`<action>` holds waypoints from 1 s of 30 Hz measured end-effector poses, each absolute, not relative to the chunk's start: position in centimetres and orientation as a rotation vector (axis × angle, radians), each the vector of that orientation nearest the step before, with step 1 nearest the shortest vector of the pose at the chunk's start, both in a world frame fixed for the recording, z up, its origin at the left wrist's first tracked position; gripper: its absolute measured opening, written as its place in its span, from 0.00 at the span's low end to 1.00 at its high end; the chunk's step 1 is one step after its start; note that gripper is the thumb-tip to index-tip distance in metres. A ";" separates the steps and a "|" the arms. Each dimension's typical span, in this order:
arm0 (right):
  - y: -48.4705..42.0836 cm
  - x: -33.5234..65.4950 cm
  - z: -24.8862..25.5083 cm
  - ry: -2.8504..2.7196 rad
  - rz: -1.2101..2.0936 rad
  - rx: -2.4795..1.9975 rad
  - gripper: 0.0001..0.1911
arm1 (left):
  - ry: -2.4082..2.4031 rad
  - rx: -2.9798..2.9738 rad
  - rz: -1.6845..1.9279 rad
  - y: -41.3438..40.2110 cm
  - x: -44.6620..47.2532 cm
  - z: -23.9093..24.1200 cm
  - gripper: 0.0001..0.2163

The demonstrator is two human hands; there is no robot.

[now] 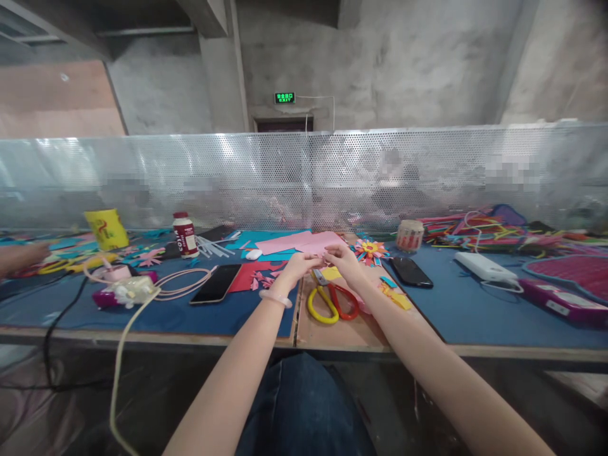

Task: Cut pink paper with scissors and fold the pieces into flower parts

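My left hand (300, 267) and my right hand (345, 263) meet above the middle of the table, fingertips pinched close together. Whatever they hold is too small and too hidden to make out. Just below them lie scissors (323, 305) with one yellow and one red handle loop, blades partly under my hands. Pink paper sheets (285, 242) are spread behind my fingers, over blue paper (242, 241). A layered paper flower (370, 251) sits to the right of my right hand. Small pink paper cutouts (263, 279) lie on red paper (241, 278) left of my left hand.
Phones (216, 284) (411, 272) lie on both sides. A power strip (126, 291) with cables, a red bottle (185, 235) and a yellow roll (107, 229) stand left. At right are a jar (409, 235), a white charger (485, 268) and colourful strips (468, 235). Another person's hand (21, 258) reaches in at far left.
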State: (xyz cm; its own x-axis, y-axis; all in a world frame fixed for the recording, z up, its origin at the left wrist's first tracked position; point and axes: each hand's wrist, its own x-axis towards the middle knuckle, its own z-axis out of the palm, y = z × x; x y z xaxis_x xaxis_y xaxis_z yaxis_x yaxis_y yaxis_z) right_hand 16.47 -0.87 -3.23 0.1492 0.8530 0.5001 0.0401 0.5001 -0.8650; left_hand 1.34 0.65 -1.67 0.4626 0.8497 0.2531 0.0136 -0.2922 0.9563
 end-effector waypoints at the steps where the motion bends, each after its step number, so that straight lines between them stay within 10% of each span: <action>1: -0.9 16.4 -3.2 -1.303 0.710 -0.889 0.16 | 0.756 1.661 1.001 0.6 1.3 -1.7 0.10; 30: -2.1 16.6 -2.6 -1.405 0.773 -0.967 0.16 | 0.719 1.620 1.016 0.8 1.4 -1.7 0.09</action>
